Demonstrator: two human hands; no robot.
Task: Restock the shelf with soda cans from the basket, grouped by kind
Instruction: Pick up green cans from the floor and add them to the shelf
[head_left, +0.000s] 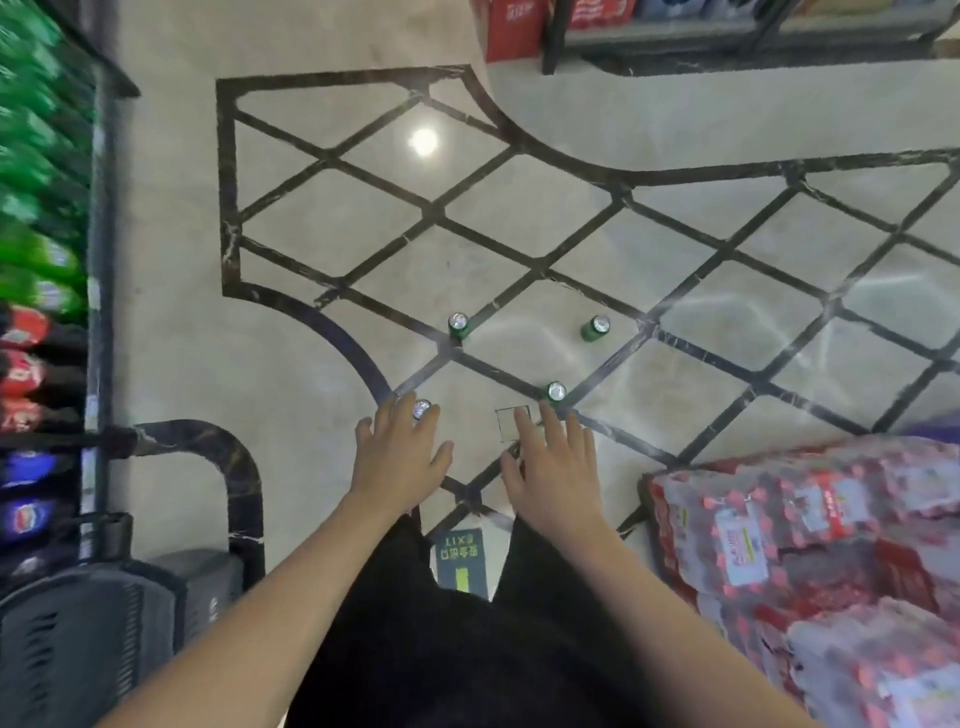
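Soda cans (556, 392) — 4 upright on open floor (363, 249), well apart — both hands' fingers (550, 426) spread, holding nothing.

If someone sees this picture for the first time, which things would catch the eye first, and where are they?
First the two open hands, left hand and right hand, stretched out low in the centre above the floor. Just past them four cans stand scattered on the dark diamond lines: one at the left fingertips, one near the right, two farther off. Red shrink-wrapped packs fill the lower right.
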